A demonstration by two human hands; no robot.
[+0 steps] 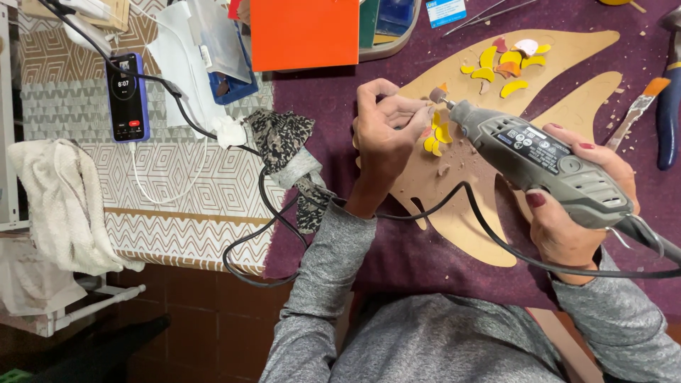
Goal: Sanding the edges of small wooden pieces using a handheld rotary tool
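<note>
My right hand [567, 213] grips a grey corded rotary tool [539, 159], its grinding tip [436, 94] pointing left. My left hand [383, 135] pinches a small tile piece [443, 88] right at that tip; the piece is mostly hidden by my fingertips. Both hands hover over a tan wooden cut-out shaped like a leaf or fish [489, 92] lying on a purple cloth [425, 248]. Yellow tile pieces [440, 136] lie on the wood just below my left fingers. More yellow, orange and white pieces [507, 62] sit farther up the board.
A phone [128, 98] on a cable lies on the patterned cloth at left, near a white towel [60, 202]. The tool's black cord [284, 213] loops past a crumpled patterned rag [284, 138]. An orange box [305, 32] stands at the top; a brush [638, 106] and blue-handled pliers [668, 106] lie right.
</note>
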